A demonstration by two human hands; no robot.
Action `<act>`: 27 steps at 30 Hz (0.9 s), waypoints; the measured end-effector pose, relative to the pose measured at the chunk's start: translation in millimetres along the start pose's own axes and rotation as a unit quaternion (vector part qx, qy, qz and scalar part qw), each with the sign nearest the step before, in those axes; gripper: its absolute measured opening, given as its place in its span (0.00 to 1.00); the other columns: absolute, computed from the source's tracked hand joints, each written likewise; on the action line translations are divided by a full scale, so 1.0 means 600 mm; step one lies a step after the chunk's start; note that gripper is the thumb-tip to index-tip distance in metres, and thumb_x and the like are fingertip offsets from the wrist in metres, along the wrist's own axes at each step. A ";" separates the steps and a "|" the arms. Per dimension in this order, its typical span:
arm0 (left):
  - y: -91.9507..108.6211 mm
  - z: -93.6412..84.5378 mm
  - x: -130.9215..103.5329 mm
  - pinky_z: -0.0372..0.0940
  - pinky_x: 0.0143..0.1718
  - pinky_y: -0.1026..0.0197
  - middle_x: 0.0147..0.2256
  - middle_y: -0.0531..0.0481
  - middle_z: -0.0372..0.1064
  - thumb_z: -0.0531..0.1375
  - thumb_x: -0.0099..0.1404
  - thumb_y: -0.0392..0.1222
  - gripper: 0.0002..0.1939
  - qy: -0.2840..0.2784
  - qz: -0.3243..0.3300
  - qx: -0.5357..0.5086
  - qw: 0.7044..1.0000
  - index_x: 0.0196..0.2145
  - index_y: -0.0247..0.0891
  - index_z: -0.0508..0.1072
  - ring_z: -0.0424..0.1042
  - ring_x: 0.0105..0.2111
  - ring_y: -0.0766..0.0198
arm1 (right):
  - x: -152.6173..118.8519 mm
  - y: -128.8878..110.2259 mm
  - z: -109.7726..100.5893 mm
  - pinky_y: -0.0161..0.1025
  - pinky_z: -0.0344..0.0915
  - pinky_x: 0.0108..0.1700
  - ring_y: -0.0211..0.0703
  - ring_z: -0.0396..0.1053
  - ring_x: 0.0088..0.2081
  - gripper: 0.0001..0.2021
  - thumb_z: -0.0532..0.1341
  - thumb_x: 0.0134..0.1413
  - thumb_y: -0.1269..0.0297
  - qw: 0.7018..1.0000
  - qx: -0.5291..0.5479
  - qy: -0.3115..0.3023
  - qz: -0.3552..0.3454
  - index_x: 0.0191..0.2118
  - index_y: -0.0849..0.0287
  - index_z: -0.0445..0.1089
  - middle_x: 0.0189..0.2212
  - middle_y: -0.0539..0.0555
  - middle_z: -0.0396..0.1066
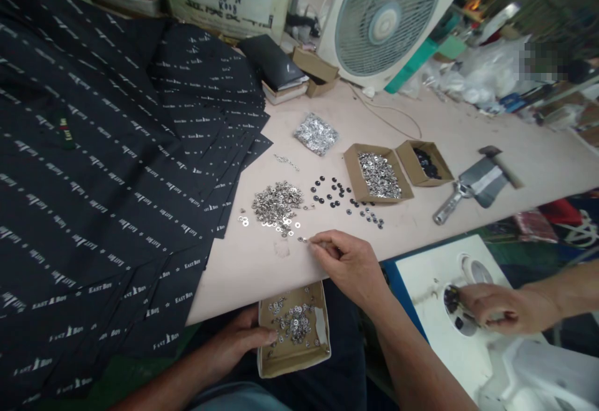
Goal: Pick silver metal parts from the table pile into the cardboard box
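Note:
My left hand [243,336] grips the left side of a shallow cardboard box [264,361], its thumb over the rim. Loose metal snap parts [298,323] lie inside the box, which is at the table's front edge. Over the table, my right hand [344,261] has thumb and fingers pinched together. Its fingertips are at a couple of small metal snap parts [303,240]; whether one is between them is hidden. Just beyond lies a heap of silver snap parts [277,204]. Dark round caps [333,193] are scattered to its right.
Dark printed fabric sheets [116,180] cover the left side. Behind are a bag of metal parts [316,133], a box of silver parts [353,174], a box of dark parts [407,171], a scraper [477,185] and a fan [388,21]. A co-worker's hand [500,308] reaches into a white machine top [421,274].

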State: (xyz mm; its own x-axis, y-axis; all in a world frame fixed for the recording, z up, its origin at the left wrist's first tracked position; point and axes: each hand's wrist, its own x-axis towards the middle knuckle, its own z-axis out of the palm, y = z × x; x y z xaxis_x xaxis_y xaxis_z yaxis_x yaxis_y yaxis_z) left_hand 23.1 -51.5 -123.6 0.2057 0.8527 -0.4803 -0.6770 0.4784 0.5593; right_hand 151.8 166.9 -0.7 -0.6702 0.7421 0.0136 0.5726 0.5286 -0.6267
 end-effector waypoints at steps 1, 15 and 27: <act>0.000 0.001 0.000 0.59 0.66 0.39 0.56 0.41 0.80 0.68 0.57 0.40 0.29 -0.002 -0.001 -0.001 1.000 0.58 0.37 0.78 0.74 0.58 0.38 | 0.002 -0.002 0.000 0.38 0.60 0.29 0.38 0.61 0.23 0.05 0.65 0.61 0.62 1.000 0.003 0.005 0.004 0.38 0.52 0.80 0.19 0.44 0.62; -0.007 -0.002 -0.001 0.59 0.67 0.39 0.56 0.40 0.80 0.68 0.59 0.42 0.31 -0.010 0.000 -0.007 1.000 0.60 0.36 0.76 0.74 0.59 0.39 | -0.004 -0.015 0.017 0.39 0.64 0.35 0.40 0.71 0.28 0.08 0.63 0.60 0.68 0.997 -0.030 -0.027 -0.062 0.40 0.51 0.80 0.28 0.47 0.75; -0.009 -0.003 0.000 0.61 0.65 0.40 0.57 0.41 0.79 0.67 0.60 0.42 0.30 -0.017 0.001 0.004 1.000 0.60 0.38 0.76 0.75 0.57 0.41 | 0.007 -0.028 0.013 0.38 0.58 0.32 0.37 0.63 0.25 0.05 0.64 0.59 0.66 0.999 0.015 -0.050 0.009 0.36 0.54 0.80 0.22 0.45 0.66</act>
State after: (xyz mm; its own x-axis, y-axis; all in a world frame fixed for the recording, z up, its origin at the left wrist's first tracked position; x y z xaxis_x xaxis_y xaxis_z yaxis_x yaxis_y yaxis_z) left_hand 25.2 -54.5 -127.9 0.2279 0.8605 -0.4555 -0.6712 0.4778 0.5667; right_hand 135.6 157.8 4.1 -0.7042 0.7061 -0.0740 0.5719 0.5024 -0.6485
